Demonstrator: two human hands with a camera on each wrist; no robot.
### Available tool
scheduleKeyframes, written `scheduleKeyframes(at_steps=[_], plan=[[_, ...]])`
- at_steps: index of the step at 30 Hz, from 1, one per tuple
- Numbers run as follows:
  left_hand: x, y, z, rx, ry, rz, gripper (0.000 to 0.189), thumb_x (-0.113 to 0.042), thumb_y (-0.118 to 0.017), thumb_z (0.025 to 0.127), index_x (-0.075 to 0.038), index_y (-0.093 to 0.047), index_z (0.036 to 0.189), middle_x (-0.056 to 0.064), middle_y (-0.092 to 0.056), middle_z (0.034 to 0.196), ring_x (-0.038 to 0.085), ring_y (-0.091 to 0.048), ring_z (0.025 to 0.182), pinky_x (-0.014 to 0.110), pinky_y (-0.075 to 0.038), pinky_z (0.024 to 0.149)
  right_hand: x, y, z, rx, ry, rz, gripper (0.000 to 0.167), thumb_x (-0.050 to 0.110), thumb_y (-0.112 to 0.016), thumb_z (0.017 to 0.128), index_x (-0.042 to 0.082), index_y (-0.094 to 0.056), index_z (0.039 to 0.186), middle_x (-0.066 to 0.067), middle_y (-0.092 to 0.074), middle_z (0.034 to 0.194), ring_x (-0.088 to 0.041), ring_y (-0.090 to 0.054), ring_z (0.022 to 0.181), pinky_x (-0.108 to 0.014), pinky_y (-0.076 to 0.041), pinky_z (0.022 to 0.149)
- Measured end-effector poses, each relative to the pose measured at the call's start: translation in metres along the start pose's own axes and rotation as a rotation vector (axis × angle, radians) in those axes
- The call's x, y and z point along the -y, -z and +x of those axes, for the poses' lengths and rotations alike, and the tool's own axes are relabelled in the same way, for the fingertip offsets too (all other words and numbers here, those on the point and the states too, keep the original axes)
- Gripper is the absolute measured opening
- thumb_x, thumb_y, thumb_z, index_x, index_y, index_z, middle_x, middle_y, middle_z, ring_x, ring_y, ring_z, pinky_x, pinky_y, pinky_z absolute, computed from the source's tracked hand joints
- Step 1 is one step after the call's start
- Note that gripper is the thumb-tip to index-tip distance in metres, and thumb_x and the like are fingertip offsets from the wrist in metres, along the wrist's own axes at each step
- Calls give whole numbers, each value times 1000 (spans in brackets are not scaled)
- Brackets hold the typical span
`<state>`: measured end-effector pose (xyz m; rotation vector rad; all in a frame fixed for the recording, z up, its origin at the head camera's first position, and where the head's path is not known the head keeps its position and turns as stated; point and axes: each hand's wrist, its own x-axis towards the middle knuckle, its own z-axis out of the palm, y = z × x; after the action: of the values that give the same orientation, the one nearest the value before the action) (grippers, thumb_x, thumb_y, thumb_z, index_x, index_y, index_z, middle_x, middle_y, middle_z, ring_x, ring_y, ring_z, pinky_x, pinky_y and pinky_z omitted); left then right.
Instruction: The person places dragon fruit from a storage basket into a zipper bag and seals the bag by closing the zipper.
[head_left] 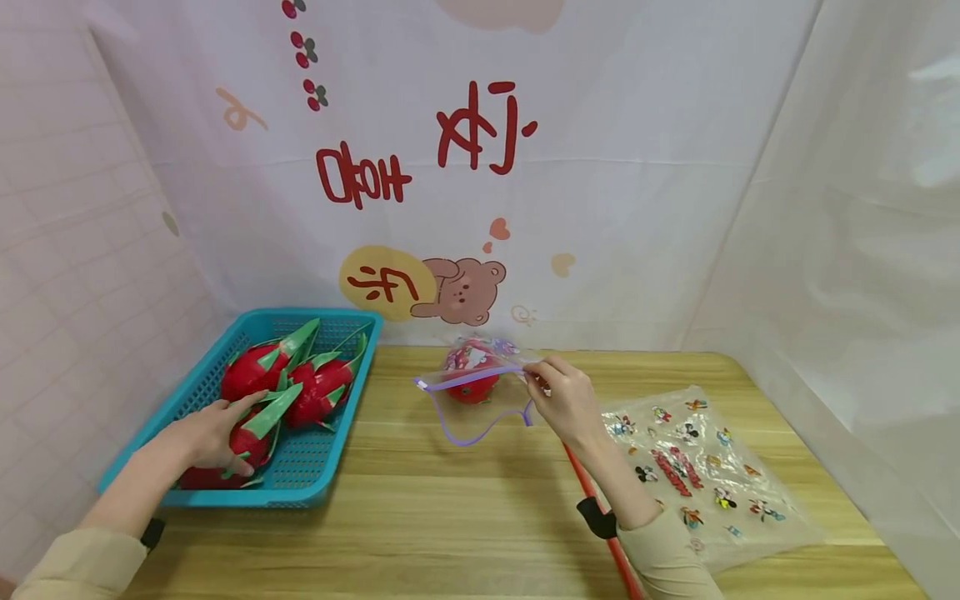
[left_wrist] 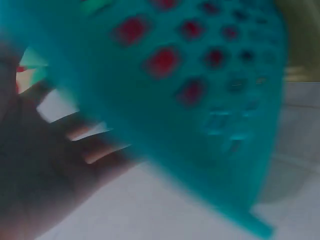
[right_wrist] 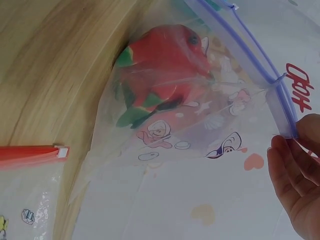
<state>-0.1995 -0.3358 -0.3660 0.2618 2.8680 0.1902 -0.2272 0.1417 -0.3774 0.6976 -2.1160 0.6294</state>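
Observation:
My left hand [head_left: 204, 439] reaches over the near left part of a blue plastic basket [head_left: 302, 492], thumb and fingers spread over a red dragon fruit [head_left: 251, 440] with green leaf tips. In the left wrist view, the fingers [left_wrist: 80, 145] look apart behind the blurred basket wall [left_wrist: 150, 110]. My right hand [head_left: 566, 396] pinches the purple top edge of a clear zip bag [head_left: 480, 417], whose mouth gapes. Inside that bag lies another dragon fruit [right_wrist: 165, 65]. From the right wrist, thumb and fingertips are seen gripping the zip strip [right_wrist: 282, 110].
More dragon fruits [head_left: 321, 390] lie in the basket. To the right, a second clear zip bag [head_left: 705, 475] with cartoon prints and a red zip [head_left: 622, 562] lies flat on the wooden table [head_left: 420, 533]. A white printed cloth [head_left: 600, 167] hangs behind.

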Motion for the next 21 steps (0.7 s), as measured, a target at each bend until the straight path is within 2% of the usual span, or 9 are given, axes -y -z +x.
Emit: scheduleKeyframes(at_steps=[5, 11, 13, 17, 21], plan=[[13, -18, 0, -137, -63, -23, 114, -35, -88, 59, -11, -20, 147, 42, -39, 127, 52, -53, 98, 58, -51, 67, 0, 0, 0, 6, -1, 0, 8, -4, -72, 76, 1, -72, 82, -5, -67, 75, -13, -65, 61, -21, -53, 53], [19, -24, -1, -175, -70, -28, 128, -32, -92, 49, -17, -15, 150, 38, -45, 119, 57, -47, 96, 51, -50, 57, 0, 0, -1, 4, 2, 9, 8, -4, -72, 76, 1, -72, 81, -4, -66, 74, -13, -64, 60, -21, -52, 53], [19, -26, -2, -201, -69, -20, 125, -32, -92, 48, -18, -18, 148, 34, -50, 111, 53, -49, 90, 47, -49, 54, 0, 0, -1, 4, 1, 9, 7, -4, -72, 76, 1, -72, 81, -4, -66, 74, -13, -64, 60, -21, -52, 53], [21, -30, -6, -278, -67, -25, 110, -34, -91, 50, -12, -29, 138, 23, -57, 97, 32, -55, 74, 40, -46, 50, -1, 0, -1, 7, 0, 13, 8, -5, -72, 76, 1, -71, 81, -5, -66, 75, -13, -65, 60, -20, -53, 53], [25, -35, -10, -348, -82, -34, 103, -37, -89, 52, -10, -35, 135, 26, -58, 104, 30, -59, 75, 43, -48, 51, -2, 1, -2, 12, -7, 13, 8, -5, -71, 76, 0, -71, 82, -6, -67, 75, -13, -65, 61, -21, -53, 53]])
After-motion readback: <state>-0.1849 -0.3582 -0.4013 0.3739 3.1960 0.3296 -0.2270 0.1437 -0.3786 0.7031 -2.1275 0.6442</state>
